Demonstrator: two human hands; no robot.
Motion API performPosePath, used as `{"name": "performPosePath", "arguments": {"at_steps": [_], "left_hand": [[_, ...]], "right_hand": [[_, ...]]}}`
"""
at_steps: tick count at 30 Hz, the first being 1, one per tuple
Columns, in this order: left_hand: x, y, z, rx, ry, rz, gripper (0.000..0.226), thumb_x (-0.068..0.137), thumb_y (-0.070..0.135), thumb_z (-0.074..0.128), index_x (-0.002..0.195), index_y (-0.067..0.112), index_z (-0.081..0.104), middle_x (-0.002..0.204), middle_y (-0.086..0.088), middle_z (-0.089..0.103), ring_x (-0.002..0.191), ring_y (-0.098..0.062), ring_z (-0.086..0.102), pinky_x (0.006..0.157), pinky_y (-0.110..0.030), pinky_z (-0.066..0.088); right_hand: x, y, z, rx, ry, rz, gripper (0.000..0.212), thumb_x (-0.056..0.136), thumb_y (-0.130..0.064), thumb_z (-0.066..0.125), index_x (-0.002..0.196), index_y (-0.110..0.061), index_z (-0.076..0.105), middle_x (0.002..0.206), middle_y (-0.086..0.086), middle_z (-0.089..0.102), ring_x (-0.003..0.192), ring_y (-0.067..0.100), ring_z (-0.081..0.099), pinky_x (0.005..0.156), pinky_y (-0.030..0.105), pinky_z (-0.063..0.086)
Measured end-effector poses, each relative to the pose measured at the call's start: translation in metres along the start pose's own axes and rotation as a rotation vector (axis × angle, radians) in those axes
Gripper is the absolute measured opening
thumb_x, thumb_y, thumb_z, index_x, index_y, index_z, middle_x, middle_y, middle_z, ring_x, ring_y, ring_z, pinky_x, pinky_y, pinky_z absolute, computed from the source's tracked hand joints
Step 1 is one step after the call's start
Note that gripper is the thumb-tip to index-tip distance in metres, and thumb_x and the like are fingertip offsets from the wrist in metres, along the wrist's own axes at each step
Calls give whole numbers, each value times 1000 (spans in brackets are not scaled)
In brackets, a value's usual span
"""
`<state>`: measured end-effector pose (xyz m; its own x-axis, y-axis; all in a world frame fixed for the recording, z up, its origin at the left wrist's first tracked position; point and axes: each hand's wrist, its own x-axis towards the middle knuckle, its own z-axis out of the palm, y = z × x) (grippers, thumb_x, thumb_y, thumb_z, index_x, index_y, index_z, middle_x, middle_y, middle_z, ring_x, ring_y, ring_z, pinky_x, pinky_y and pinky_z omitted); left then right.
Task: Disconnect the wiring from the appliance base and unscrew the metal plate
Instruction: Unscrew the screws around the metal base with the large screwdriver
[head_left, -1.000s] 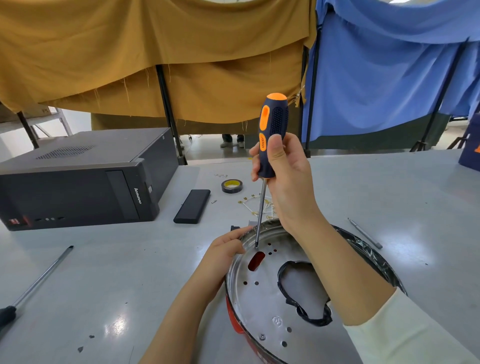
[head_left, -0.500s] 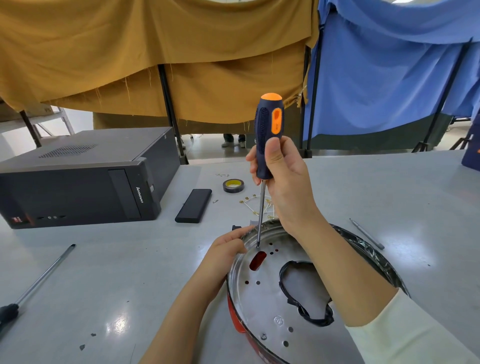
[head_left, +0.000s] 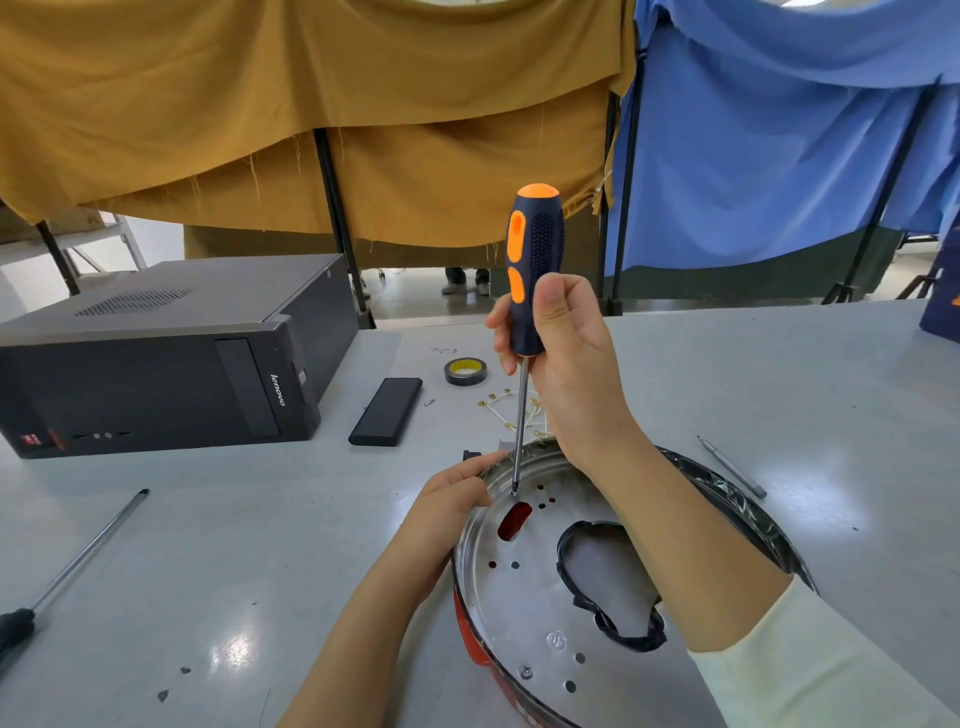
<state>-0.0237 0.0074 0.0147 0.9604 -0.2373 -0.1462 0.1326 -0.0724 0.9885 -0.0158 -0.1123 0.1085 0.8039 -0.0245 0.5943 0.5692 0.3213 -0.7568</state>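
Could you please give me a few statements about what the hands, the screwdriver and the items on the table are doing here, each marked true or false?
1. The right hand grips the orange and dark blue screwdriver upright, tip down on the metal plate. True.
2. The left hand holds the roll of tape. False: it holds the plate's rim; the tape lies apart on the table.
3. A screw sits in the plate near its close edge. True.
4. The computer case stands right of the appliance base. False: it is on the left.
5. A second screwdriver lies on the table at the left. True.
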Motion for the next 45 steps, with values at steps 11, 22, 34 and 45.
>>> {"name": "performPosePath", "arguments": {"at_steps": [11,22,34,45], "left_hand": [[-2,1,0,-15,-9,19,53,79,-9,35,115,14,67,110,-8,69,108,-25,62,99,-36,46],[-2,2,0,-7,-8,21,53,79,-9,36,113,16,68,108,-8,70,106,-24,63,95,-35,48],[-1,0,-1,-11,-25,29,54,78,-8,36,111,18,69,106,-6,71,104,-23,64,93,-34,48],[-1,1,0,5,-14,22,53,78,-7,37,111,18,69,109,-7,70,110,-26,60,97,-36,45]], "right_hand": [[1,3,-4,-30,-1,13,18,94,-26,50,103,-15,41,76,4,51,64,12,47,53,22,42],[3,4,-6,20,3,60,36,90,-43,56,109,-19,36,73,1,47,61,12,42,51,21,37],[3,2,-6,-39,14,64,27,93,-33,53,110,-18,38,73,-2,50,60,9,44,51,18,39],[3,1,-6,-38,-9,78,34,91,-42,45,106,-12,44,70,-3,50,61,10,44,51,20,36]]}}
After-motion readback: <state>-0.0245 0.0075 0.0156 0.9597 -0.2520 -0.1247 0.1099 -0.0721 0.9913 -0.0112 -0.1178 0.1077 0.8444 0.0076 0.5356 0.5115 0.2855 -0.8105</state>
